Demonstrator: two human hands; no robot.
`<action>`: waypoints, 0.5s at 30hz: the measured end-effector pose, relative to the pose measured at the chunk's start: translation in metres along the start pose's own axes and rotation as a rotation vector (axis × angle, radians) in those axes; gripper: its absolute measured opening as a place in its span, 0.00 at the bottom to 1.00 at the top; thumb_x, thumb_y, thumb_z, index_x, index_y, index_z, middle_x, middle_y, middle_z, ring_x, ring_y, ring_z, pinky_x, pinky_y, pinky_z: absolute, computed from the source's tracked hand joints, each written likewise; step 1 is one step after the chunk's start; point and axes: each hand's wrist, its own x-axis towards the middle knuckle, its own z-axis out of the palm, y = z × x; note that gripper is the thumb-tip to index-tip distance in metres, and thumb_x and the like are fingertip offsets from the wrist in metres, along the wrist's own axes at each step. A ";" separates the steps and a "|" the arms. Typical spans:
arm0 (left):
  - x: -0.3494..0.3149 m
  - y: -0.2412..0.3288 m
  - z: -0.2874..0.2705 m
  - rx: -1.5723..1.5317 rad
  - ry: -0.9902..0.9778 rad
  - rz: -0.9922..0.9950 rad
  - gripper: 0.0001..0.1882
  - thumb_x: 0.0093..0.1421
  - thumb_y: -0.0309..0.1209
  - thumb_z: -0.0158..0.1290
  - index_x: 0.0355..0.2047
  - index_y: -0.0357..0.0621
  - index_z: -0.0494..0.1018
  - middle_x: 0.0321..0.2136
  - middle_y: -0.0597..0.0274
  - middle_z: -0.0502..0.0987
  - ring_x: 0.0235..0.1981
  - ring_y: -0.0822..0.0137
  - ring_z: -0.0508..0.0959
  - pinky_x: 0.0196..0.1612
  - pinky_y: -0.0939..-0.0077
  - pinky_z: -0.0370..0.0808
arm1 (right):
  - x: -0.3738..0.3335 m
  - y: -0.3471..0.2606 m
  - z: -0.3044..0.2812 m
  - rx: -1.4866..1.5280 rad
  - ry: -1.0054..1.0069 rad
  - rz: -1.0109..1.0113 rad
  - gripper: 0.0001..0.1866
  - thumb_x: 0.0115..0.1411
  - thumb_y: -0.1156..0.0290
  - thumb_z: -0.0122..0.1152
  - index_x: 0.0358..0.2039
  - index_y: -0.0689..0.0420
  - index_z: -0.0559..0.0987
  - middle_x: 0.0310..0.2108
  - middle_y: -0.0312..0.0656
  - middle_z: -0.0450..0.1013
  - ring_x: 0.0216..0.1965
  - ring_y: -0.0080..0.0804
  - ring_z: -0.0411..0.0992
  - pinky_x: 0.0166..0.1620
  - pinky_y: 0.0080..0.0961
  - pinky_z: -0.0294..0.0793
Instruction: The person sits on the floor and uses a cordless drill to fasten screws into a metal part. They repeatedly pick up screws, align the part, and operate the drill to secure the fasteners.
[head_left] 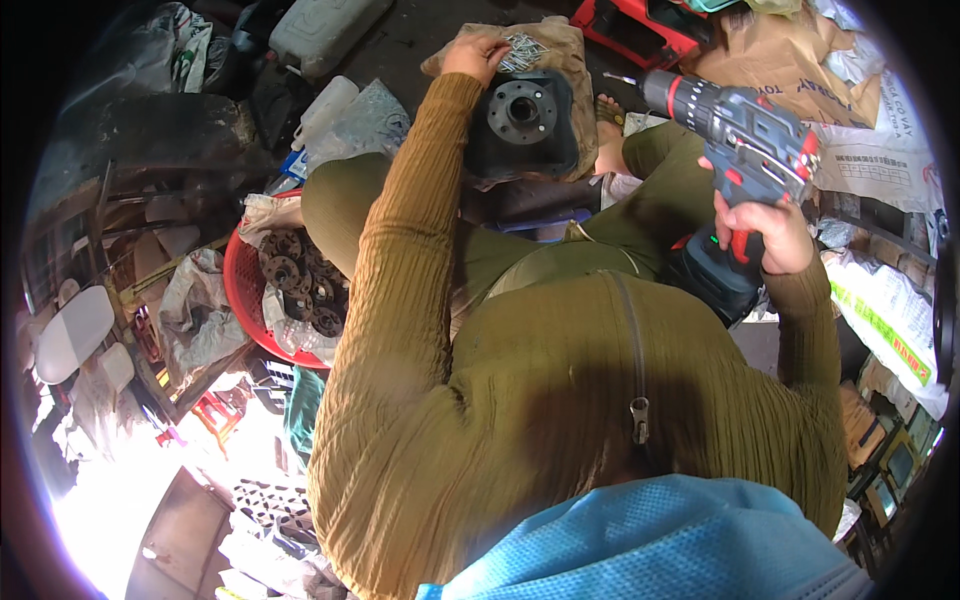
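My right hand (765,225) is wrapped round the grip of a cordless drill (745,135), dark grey with red parts. It is held up at the right, its bit pointing left. At the top middle my left hand (476,54) is at the edge of a pile of silvery screws (522,52). Its fingers are bent and pinched together; what they hold, if anything, is too small to make out. Just below the screws, a round metal flange (521,110) with a central hub and several holes rests on a black square part (570,125). Both lie on brown paper or sacking (568,45).
Left of my leg stands a red plastic basket (236,285) holding several dark metal flanges (285,270). A clear plastic bag (365,125) and a white bottle (325,110) lie beside my knee. Red frames (640,40), a cardboard box (765,60) and printed sacks (885,310) crowd the right.
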 end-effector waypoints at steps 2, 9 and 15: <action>-0.001 0.027 -0.018 -0.154 0.060 0.026 0.08 0.54 0.33 0.62 0.33 0.45 0.81 0.30 0.61 0.80 0.35 0.64 0.79 0.39 0.73 0.76 | 0.007 -0.002 0.003 0.000 -0.046 -0.009 0.34 0.42 0.72 0.53 0.55 0.64 0.70 0.26 0.38 0.68 0.22 0.27 0.68 0.28 0.24 0.70; -0.019 0.109 -0.062 -0.440 0.190 0.053 0.06 0.51 0.31 0.64 0.30 0.48 0.81 0.31 0.64 0.81 0.36 0.64 0.79 0.41 0.71 0.74 | 0.016 -0.006 0.015 0.021 -0.170 -0.058 0.27 0.46 0.75 0.52 0.51 0.61 0.74 0.26 0.38 0.68 0.22 0.26 0.67 0.28 0.24 0.71; -0.027 0.130 -0.080 -0.409 0.267 0.144 0.07 0.51 0.28 0.65 0.30 0.44 0.80 0.30 0.63 0.81 0.32 0.66 0.79 0.37 0.76 0.75 | 0.011 -0.010 0.023 -0.027 -0.178 -0.052 0.28 0.45 0.76 0.52 0.51 0.60 0.74 0.25 0.37 0.68 0.22 0.26 0.67 0.28 0.23 0.71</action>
